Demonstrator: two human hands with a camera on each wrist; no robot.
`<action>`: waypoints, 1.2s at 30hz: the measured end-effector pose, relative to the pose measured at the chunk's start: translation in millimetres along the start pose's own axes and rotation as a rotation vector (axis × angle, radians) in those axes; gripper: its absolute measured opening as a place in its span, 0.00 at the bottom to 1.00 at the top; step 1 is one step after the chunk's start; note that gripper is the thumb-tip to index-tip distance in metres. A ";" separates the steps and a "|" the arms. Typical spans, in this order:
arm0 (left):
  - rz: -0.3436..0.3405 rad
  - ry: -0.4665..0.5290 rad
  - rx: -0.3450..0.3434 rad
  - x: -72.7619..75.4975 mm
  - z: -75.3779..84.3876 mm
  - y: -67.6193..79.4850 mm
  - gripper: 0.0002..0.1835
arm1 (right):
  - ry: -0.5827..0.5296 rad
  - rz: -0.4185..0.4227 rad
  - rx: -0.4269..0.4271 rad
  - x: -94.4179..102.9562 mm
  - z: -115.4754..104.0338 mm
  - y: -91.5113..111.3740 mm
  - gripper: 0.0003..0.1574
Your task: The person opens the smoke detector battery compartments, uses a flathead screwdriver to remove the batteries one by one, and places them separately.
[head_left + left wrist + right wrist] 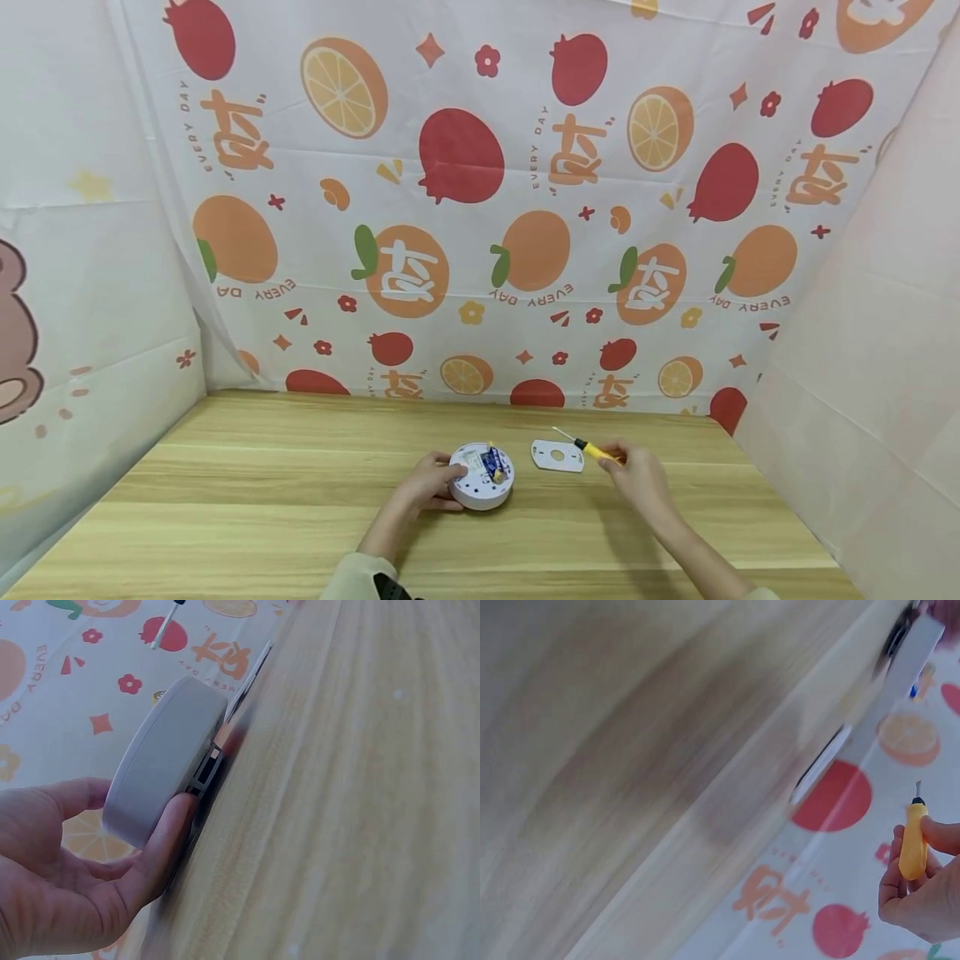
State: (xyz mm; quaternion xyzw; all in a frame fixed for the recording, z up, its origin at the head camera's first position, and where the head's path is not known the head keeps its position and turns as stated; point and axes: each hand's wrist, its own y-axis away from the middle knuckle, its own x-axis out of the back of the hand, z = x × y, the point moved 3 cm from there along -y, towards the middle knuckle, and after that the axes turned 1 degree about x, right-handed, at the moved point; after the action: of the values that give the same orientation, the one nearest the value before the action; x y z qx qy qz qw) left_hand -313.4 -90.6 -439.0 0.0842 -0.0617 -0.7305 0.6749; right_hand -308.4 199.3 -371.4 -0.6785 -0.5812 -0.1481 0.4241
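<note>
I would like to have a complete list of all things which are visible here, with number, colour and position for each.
round device: 1, white, in the left hand
small part: 1, blue and yellow, on the device's upper face
flat plate: 1, white, on the table, between the hands
screwdriver: 1, yellow and black, in the right hand
table: 1, light wood, below everything
fruit-print cloth: 1, white, red and orange, behind the table
side cloths: 2, whitish, at both sides
sleeves: 2, pale, bottom edge
hands: 2, bare, above the table
</note>
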 end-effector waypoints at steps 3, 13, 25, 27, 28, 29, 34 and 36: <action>0.009 -0.011 -0.005 0.4 0.5 0.2 0.25 | 0.018 0.012 -0.033 3.3 11.1 -7.7 0.09; -0.001 0.000 -0.018 2.1 1.1 -2.2 0.27 | 0.071 0.030 -0.083 6.0 42.3 -28.9 0.09; -0.041 0.005 -0.043 2.4 -0.9 -4.3 0.31 | 0.159 0.028 -0.135 7.3 77.2 -34.8 0.09; -0.071 0.010 -0.052 3.1 -2.8 -6.5 0.34 | 0.168 0.030 -0.130 7.1 81.6 -35.0 0.09; -0.075 0.012 -0.051 3.2 -3.2 -7.2 0.35 | 0.171 0.032 -0.131 6.8 84.2 -34.6 0.09; -0.082 0.010 -0.055 3.4 -2.9 -7.0 0.36 | 0.178 0.032 -0.131 6.3 87.0 -34.3 0.10; -0.054 -0.015 -0.016 2.2 1.4 -2.1 0.34 | 0.235 0.042 -0.107 1.5 102.8 -33.9 0.09; -0.052 -0.016 -0.015 1.6 2.8 -0.4 0.34 | 0.256 0.042 -0.094 -0.7 108.5 -34.0 0.09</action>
State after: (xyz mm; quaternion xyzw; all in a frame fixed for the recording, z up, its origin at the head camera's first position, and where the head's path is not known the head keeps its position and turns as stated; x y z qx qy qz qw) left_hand -314.5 -92.3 -436.4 0.0751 -0.0594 -0.7489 0.6557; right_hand -371.4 278.7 -422.9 -0.6851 -0.5003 -0.2516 0.4658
